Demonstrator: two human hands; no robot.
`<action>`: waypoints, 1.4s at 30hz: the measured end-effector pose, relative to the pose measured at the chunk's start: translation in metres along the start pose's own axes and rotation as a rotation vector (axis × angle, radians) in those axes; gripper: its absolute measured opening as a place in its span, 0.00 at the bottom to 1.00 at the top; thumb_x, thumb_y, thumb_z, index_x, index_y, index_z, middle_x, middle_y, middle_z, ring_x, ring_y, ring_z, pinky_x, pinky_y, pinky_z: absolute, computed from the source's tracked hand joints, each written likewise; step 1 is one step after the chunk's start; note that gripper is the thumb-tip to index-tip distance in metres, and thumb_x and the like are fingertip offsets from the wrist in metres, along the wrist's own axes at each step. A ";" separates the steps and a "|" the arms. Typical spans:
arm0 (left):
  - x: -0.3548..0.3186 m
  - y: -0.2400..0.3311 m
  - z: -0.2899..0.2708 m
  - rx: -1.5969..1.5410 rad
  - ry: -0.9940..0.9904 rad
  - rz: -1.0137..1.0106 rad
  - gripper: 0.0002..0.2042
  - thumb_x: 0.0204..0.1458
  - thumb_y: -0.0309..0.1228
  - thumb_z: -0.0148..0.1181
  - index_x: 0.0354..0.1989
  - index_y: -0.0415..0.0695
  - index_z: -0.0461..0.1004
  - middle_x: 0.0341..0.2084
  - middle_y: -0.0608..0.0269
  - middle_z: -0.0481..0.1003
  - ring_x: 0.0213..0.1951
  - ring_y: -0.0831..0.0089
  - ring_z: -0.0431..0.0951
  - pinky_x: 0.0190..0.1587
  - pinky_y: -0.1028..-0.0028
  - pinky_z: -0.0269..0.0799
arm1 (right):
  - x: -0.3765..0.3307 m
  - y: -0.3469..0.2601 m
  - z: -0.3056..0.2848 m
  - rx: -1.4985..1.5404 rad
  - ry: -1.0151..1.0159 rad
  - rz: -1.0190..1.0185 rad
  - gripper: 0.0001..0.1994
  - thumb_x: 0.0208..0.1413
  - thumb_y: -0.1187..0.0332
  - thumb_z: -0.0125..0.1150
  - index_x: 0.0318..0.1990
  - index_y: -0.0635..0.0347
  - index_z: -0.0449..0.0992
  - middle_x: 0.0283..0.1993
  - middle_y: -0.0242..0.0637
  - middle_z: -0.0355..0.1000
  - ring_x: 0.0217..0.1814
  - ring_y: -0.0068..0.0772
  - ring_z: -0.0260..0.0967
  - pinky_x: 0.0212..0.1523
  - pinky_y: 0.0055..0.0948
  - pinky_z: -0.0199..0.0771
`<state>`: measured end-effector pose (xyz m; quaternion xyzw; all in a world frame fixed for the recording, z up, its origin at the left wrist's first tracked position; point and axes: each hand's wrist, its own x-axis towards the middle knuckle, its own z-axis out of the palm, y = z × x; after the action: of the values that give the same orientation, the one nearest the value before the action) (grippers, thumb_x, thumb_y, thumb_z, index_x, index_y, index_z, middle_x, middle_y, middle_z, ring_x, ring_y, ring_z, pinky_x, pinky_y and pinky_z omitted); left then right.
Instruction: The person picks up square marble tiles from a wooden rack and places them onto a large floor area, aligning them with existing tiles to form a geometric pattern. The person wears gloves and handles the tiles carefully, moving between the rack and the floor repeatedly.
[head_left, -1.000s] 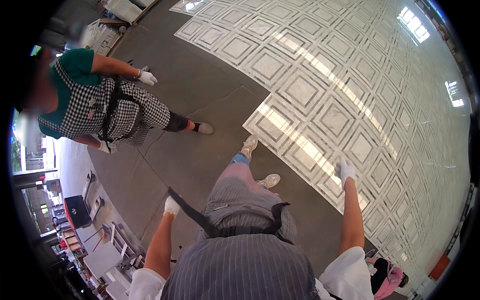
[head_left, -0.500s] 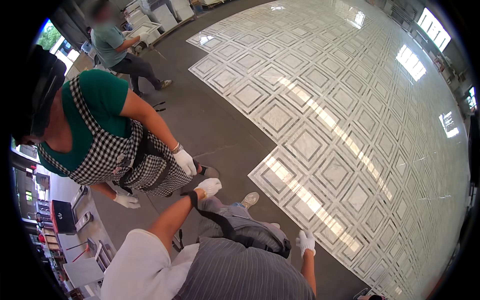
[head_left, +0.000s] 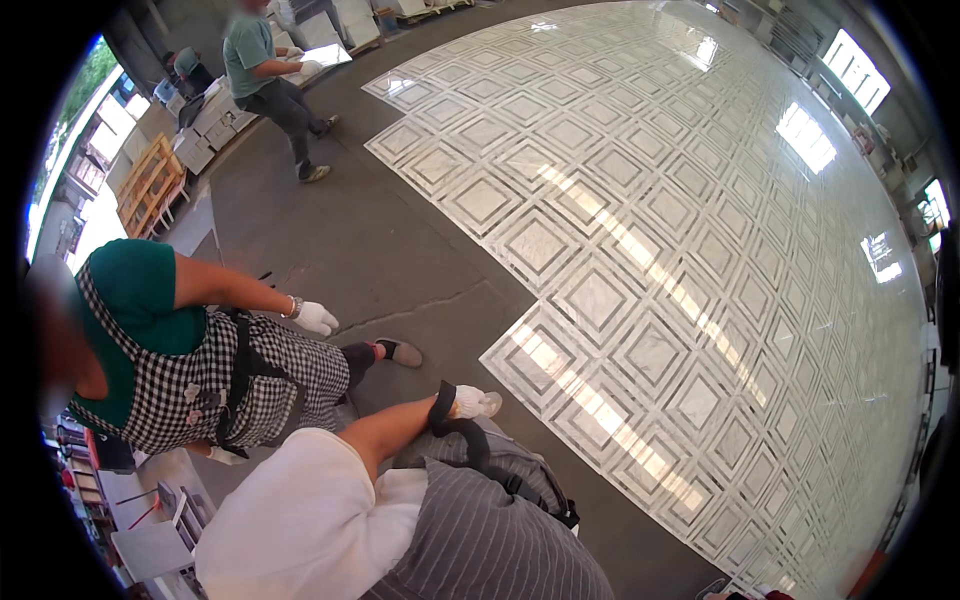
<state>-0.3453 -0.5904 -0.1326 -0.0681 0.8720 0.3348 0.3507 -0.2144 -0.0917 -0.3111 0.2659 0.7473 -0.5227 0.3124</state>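
Observation:
My left hand, in a white knit glove, hangs in front of my body near the lower middle. A black strap loops around my wrist and runs down to a dark waist band against my grey striped apron. Nothing shows in the glove, but its fingers point away and their closure is hidden. My right hand is out of view. The large floor panel nearest me is marble tile with grey square borders; my hand is apart from it.
To my left, a person in a checked apron and white gloves stands close. Another person farther off carries a white slab. A wooden crate and stacked slabs stand beyond; the grey floor edges the tile.
My view has turned, and my right hand has left it. My left hand appears lower and farther right. The far person now stands upright with a slab, and the near person sits lower in view.

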 end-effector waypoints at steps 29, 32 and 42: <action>0.048 -0.035 -0.013 -0.184 -0.001 -0.180 0.28 0.46 0.27 0.51 0.61 0.50 0.63 0.51 0.51 0.72 0.50 0.53 0.75 0.48 0.59 0.71 | -0.014 -0.226 0.064 -0.471 -0.130 -0.050 0.18 0.54 0.64 0.55 0.51 0.62 0.71 0.46 0.44 0.71 0.47 0.38 0.67 0.48 0.31 0.67; 0.057 -0.058 -0.005 -0.004 -0.084 -0.137 0.21 0.46 0.29 0.52 0.52 0.47 0.72 0.48 0.53 0.74 0.48 0.52 0.76 0.45 0.59 0.72 | -0.001 -0.282 0.099 -0.452 -0.197 -0.025 0.19 0.55 0.64 0.55 0.52 0.62 0.70 0.45 0.44 0.72 0.44 0.37 0.68 0.45 0.30 0.68; 0.038 -0.055 0.040 -0.040 0.429 -0.523 0.12 0.42 0.39 0.56 0.32 0.53 0.83 0.31 0.68 0.81 0.33 0.67 0.81 0.31 0.62 0.74 | 0.019 -0.350 0.147 -0.492 -0.289 -0.048 0.21 0.56 0.65 0.55 0.56 0.61 0.67 0.39 0.44 0.73 0.35 0.33 0.69 0.34 0.28 0.70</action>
<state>-0.3315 -0.6028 -0.2086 -0.3652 0.8722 0.2284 0.2318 -0.4525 -0.3390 -0.1483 0.0868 0.8054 -0.3657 0.4583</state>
